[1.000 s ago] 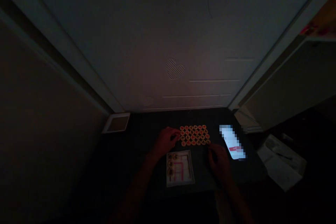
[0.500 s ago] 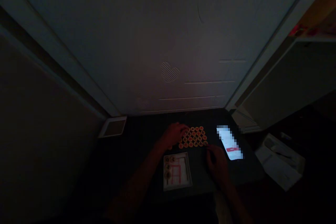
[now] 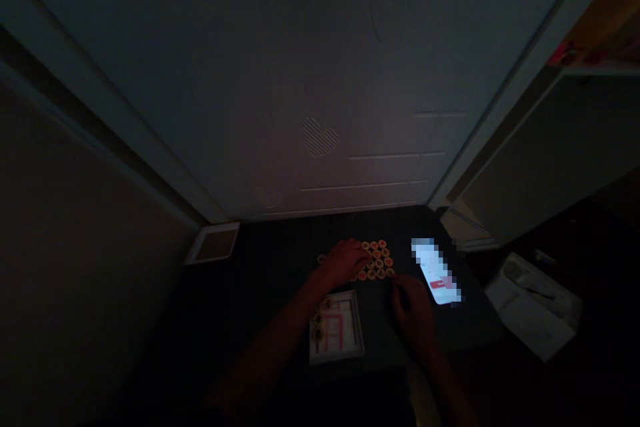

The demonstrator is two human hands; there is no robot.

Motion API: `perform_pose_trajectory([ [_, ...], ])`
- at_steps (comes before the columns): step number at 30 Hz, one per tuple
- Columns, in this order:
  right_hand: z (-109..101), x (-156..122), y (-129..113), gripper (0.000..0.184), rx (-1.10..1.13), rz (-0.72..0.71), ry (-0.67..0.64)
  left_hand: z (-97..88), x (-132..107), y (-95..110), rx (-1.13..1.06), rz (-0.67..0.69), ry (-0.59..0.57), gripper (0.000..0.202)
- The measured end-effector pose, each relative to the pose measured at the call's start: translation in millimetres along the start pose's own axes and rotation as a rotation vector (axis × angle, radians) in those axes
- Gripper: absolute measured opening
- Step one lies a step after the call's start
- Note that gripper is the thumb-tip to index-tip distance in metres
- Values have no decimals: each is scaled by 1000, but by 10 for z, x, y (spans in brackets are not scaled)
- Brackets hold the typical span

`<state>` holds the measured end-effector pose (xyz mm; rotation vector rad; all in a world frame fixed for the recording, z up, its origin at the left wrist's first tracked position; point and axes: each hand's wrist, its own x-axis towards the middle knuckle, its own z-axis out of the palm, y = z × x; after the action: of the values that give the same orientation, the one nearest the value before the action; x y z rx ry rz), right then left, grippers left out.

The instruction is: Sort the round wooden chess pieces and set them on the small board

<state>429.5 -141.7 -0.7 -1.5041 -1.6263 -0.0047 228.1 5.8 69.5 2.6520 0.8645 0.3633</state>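
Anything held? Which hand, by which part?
Cannot tell: the left hand is over round pieces, the right hand by the near-right piece; too dark to confirm a grip.

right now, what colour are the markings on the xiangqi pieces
Red on some xiangqi pieces, dark on others, best seen in head view.

1 disc tray (image 3: 347,339), 1 phone (image 3: 436,272)

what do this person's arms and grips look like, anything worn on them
The left grip and right grip are ungloved human hands. The left forearm and right forearm show no sleeve, watch or cable. It is too dark to make out rings or small markings.
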Motion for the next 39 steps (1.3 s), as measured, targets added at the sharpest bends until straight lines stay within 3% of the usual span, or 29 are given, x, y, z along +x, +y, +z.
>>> perform_pose_trajectory([
  [7,5,12,-44,29,-17,-92,-150,-48,-47,109,25,3,-20,21],
  [15,9,18,-46,31,-25,-80,-140,-41,-1,136,37,2,-27,23],
  [23,18,24,7,22,-32,-3,-25,-105,-102,-121,51,-65,19,25],
  [29,27,14,22,22,-31,-19,-63,-202,-232,-264,56,-97,46,22],
  [34,19,16,19,25,-27,-13,-75,-246,-281,-168,46,-85,44,20],
  [39,28,7,32,23,-43,27,-39,-247,-328,59,-27,-55,64,24],
])
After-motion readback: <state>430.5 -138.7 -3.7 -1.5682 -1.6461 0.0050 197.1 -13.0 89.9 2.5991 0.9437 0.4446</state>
